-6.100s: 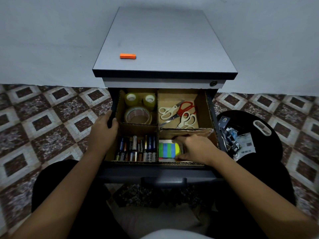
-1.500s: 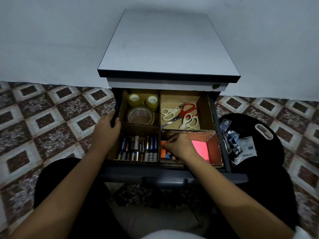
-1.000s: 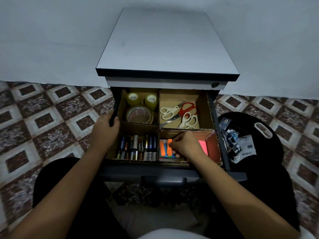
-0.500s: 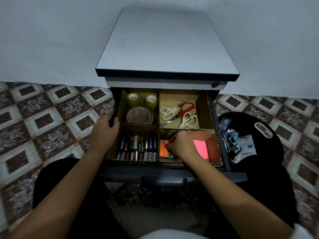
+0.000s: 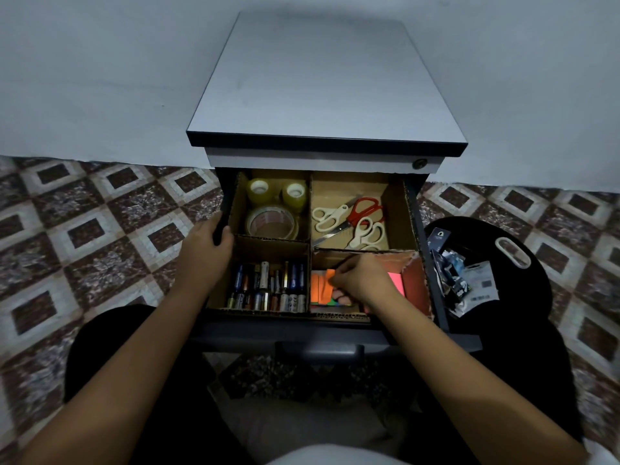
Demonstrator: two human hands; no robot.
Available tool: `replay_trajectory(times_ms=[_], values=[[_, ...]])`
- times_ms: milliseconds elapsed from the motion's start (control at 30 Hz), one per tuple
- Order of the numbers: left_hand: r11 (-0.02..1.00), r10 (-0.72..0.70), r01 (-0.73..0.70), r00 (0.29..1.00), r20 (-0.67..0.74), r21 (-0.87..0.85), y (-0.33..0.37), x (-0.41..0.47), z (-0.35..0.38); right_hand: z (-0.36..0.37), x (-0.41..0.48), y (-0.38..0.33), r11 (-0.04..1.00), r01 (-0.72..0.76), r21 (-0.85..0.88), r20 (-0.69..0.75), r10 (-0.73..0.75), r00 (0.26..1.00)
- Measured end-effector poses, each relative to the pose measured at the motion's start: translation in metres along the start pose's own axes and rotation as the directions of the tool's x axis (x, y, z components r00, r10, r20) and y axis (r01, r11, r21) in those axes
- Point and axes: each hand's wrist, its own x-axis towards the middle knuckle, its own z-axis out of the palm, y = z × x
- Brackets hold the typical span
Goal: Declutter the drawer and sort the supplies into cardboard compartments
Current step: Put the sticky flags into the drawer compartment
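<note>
The open drawer (image 5: pixel 432 263) holds a cardboard divider (image 5: pixel 310 243) with four compartments. Tape rolls (image 5: pixel 271 223) lie in the far left one, scissors (image 5: pixel 349 219) in the far right, several batteries (image 5: pixel 268 286) in the near left. In the near right compartment are orange sticky-note strips (image 5: pixel 320 286) and a pink pad (image 5: pixel 397 282). My right hand (image 5: pixel 360 280) is inside that compartment with curled fingers pinching an orange strip. My left hand (image 5: pixel 208 250) grips the drawer's left edge.
The grey cabinet top (image 5: pixel 322 78) is bare. A black round stool (image 5: pixel 486 273) at the right carries packaged items (image 5: pixel 453 273) and a white oval object (image 5: pixel 512 252). Patterned floor tiles lie on both sides. My dark-clothed legs are below the drawer.
The orange item that lay on the cabinet top is gone from there. In the last second my right hand has stayed in the near right compartment, shifting the orange strips slightly. My left hand has not moved.
</note>
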Motion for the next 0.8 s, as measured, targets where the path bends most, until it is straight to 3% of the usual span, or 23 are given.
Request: replay_trajectory(times_ms=[200, 467, 667, 800], values=[[1.0, -0.002, 0.002, 1.0, -0.007, -0.015, 0.001, 0.0, 0.0, -0.011, -0.003, 0.008, 0.998, -0.004, -0.063, -0.02, 0.003, 1.0], [1.0, 0.009, -0.009, 1.0, -0.004, -0.003, -0.002, 0.001, 0.0, -0.003, -0.003, 0.006, 0.969, 0.105, -0.222, -0.045, -0.118, 0.992], [1.0, 0.001, -0.001, 1.0, -0.007, -0.001, -0.001, 0.001, 0.001, -0.005, -0.002, 0.004, 0.986, 0.073, -0.153, -0.029, -0.079, 0.996], [1.0, 0.003, -0.003, 1.0, -0.01, 0.001, -0.001, 0.001, 0.0, 0.0, 0.001, 0.007, 0.972, 0.11, -0.207, -0.063, -0.126, 0.99]])
